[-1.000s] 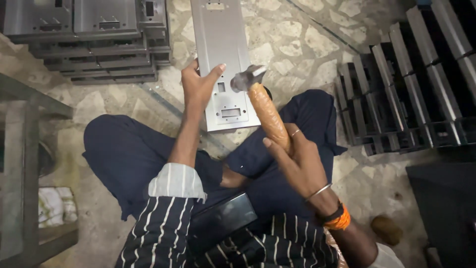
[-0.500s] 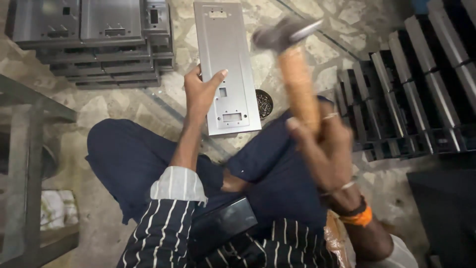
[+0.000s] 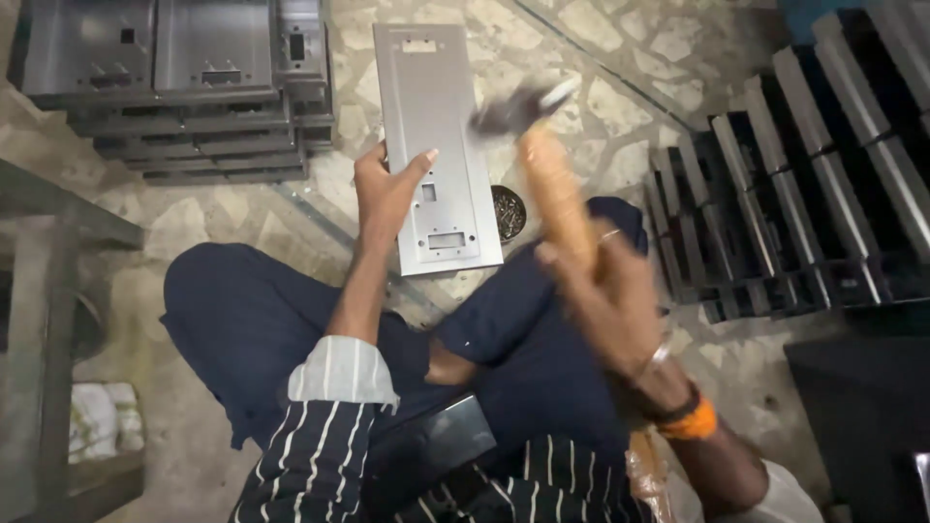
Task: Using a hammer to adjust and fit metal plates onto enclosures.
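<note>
- Worker sits cross-legged on stone-chip floor (image 3: 620,68); dark blue trousers, striped shirt w/ rolled cuff.
- Right hand (image 3: 610,291): closed tight round the orange-brown wooden handle of a steel-headed hammer (image 3: 542,145). Head is raised and motion-blurred, above the plate's right edge. Orange band at the wrist.
- Left hand (image 3: 383,184): palm flat on the left edge of the long grey sheet-metal plate with rectangular cut-outs (image 3: 436,145), fingers spread, thumb tip reaching toward the small cut-out. It presses, not clamps. Plate lies flat on the floor just ahead of the knees.
- Risk 1: thumb sits near the cut-outs; a strike off-line to the left likely lands on it. Cause: hand inside the swing zone.
- Risk 2: plate held by one flat palm only; a blow near the far or right edge may make it jump or pivot. Cause: no clamp, hard floor.
- Risk 3: glancing blow on thin sheet may dent it or kick the hammer toward the right knee.
- Small round dark tin of fasteners (image 3: 508,211), just beside the plate's right edge: a stray swing may scatter contents; exact contents too small to tell.
- Far left: stack of grey metal panels (image 3: 165,87). Far right: rows of dark metal parts stood on edge (image 3: 794,194). Both well apart, low risk.
</note>
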